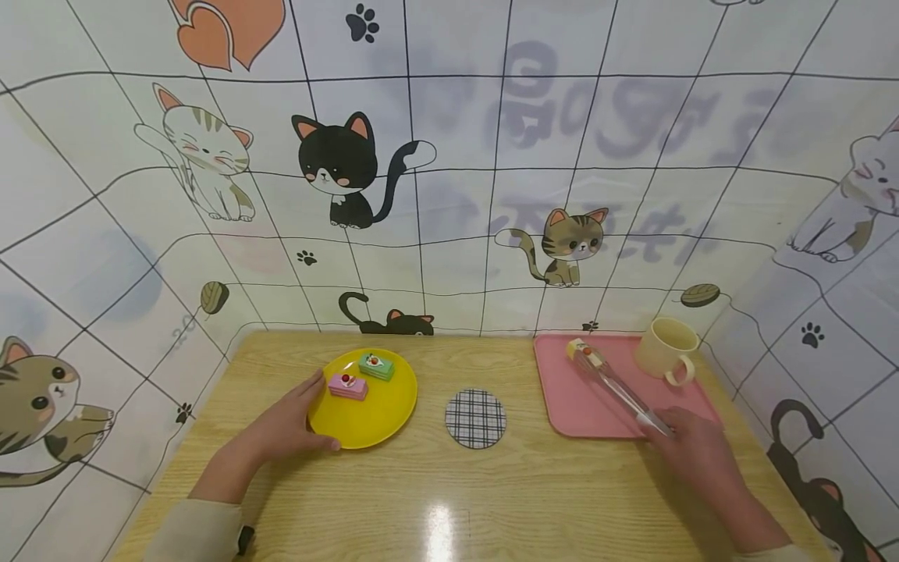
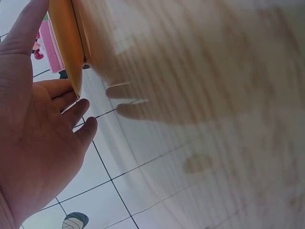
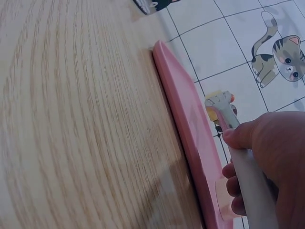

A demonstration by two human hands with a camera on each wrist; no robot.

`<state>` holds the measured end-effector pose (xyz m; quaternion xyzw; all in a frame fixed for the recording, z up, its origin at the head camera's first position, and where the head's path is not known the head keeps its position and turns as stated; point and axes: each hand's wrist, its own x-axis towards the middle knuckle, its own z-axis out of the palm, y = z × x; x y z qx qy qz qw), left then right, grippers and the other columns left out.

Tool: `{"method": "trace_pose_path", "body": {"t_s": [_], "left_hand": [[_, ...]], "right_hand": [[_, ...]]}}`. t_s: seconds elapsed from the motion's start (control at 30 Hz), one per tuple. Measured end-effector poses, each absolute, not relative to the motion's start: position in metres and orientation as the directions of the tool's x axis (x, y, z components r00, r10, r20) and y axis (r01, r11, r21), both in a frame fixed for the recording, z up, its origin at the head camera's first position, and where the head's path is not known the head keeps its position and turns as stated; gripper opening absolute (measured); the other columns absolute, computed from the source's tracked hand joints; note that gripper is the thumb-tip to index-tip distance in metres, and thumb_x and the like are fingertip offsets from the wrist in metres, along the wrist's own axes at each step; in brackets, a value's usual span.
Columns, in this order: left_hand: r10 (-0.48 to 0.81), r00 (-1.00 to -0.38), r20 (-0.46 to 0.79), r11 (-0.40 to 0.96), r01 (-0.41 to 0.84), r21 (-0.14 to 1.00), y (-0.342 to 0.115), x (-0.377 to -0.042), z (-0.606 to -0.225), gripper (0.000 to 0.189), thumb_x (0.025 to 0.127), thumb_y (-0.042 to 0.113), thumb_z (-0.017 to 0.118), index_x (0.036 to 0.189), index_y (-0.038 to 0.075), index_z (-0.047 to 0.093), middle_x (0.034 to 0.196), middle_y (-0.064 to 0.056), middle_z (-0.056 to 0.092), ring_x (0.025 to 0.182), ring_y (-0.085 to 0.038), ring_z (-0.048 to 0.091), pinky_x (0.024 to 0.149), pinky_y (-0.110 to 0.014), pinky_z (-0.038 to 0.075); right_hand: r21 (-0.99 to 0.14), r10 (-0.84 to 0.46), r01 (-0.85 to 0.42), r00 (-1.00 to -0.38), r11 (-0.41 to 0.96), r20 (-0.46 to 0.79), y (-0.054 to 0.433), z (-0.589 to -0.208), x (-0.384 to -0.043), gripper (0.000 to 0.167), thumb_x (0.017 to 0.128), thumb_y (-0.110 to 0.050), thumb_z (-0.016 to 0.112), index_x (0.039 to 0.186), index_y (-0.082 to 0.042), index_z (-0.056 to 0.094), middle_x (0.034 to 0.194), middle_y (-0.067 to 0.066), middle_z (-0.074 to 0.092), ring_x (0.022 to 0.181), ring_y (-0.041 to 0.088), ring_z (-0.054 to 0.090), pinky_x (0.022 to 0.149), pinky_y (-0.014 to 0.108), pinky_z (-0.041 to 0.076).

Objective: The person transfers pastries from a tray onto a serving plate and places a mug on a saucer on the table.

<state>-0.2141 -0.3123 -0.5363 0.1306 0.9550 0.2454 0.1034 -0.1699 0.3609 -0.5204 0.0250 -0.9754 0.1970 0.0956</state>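
Observation:
My left hand (image 1: pixel 284 425) rests at the left rim of a yellow plate (image 1: pixel 379 425), thumb and fingers spread along its edge; in the left wrist view the fingers (image 2: pixel 78 112) look loosely extended. On the plate sit a pink toy cake slice (image 1: pixel 348 387) and a green one (image 1: pixel 376 367), both with red toppings. My right hand (image 1: pixel 695 449) grips the handle of tongs (image 1: pixel 625 390) over the pink tray (image 1: pixel 562 410). Between the tongs' tips is a pale yellow cake slice (image 1: pixel 576 349) with an orange-red topping, also visible in the right wrist view.
A cream mug (image 1: pixel 667 343) stands on the tray's back right, handle towards the front. Between plate and tray lies a round checked coaster (image 1: pixel 475 419). A cat-print sheet (image 1: pixel 456 195) rises behind and beside the wooden table (image 1: pixel 393 499).

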Motion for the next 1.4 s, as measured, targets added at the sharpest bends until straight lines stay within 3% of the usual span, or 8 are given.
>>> {"method": "trace_pose_path", "body": {"t_s": [0.1,0.27,0.5,0.87,1.1,1.4], "left_hand": [[0.298,-0.945,-0.135,0.846,0.196,0.496,-0.312,-0.214,-0.536,0.131,0.079,0.063,0.095,0.171,-0.005,0.031,0.181,-0.025,0.021,0.163,-0.051,0.026,0.13,-0.066,0.028],[0.298,-0.945,-0.137,0.844,0.193,0.5,-0.311,-0.214,-0.535,0.131,0.078,0.063,0.095,0.171,-0.004,0.031,0.181,-0.025,0.021,0.163,-0.051,0.026,0.13,-0.066,0.028],[0.299,-0.945,-0.134,0.84,0.194,0.506,-0.311,-0.214,-0.535,0.131,0.079,0.063,0.095,0.171,-0.004,0.031,0.181,-0.025,0.022,0.163,-0.052,0.026,0.13,-0.067,0.028],[0.296,-0.945,-0.141,0.846,0.19,0.499,-0.31,-0.213,-0.533,0.13,0.079,0.062,0.095,0.171,-0.004,0.032,0.181,-0.025,0.022,0.163,-0.051,0.027,0.129,-0.067,0.028],[0.303,-0.943,-0.139,0.845,0.199,0.496,-0.31,-0.213,-0.533,0.13,0.079,0.062,0.095,0.171,-0.005,0.032,0.181,-0.025,0.022,0.163,-0.051,0.027,0.13,-0.067,0.027],[0.311,-0.942,-0.124,0.847,0.215,0.487,-0.31,-0.213,-0.532,0.13,0.079,0.062,0.095,0.169,-0.007,0.033,0.18,-0.027,0.023,0.162,-0.052,0.028,0.13,-0.066,0.028]], "right_hand": [[-0.366,-0.032,-0.104,-0.98,0.925,0.196,0.357,-0.52,-0.171,0.023,0.098,-0.019,0.085,0.11,0.001,0.082,0.097,0.012,0.079,0.074,0.02,0.059,0.064,0.042,0.051],[-0.375,-0.058,-0.137,-0.975,0.917,0.214,0.35,-0.519,-0.171,0.021,0.099,-0.02,0.085,0.108,-0.002,0.082,0.094,0.007,0.077,0.073,0.02,0.057,0.065,0.043,0.05],[-0.367,-0.124,-0.237,-0.944,0.899,0.305,0.339,-0.517,-0.169,0.021,0.094,-0.016,0.088,0.109,-0.002,0.083,0.101,0.012,0.08,0.083,0.033,0.073,0.073,0.056,0.06],[-0.375,-0.176,-0.285,-0.938,0.882,0.299,0.317,-0.51,-0.17,0.019,0.092,-0.018,0.09,0.107,-0.007,0.085,0.091,-0.001,0.073,0.079,0.022,0.066,0.069,0.047,0.057],[-0.374,-0.202,-0.295,-0.942,0.879,0.269,0.301,-0.505,-0.169,0.032,0.094,-0.02,0.089,0.118,-0.001,0.084,0.104,0.009,0.079,0.092,0.032,0.074,0.08,0.057,0.062],[-0.343,-0.255,-0.339,-0.929,0.876,0.268,0.282,-0.502,-0.172,0.029,0.094,-0.024,0.09,0.117,-0.006,0.085,0.099,-0.002,0.074,0.08,0.015,0.064,0.071,0.043,0.057]]}}
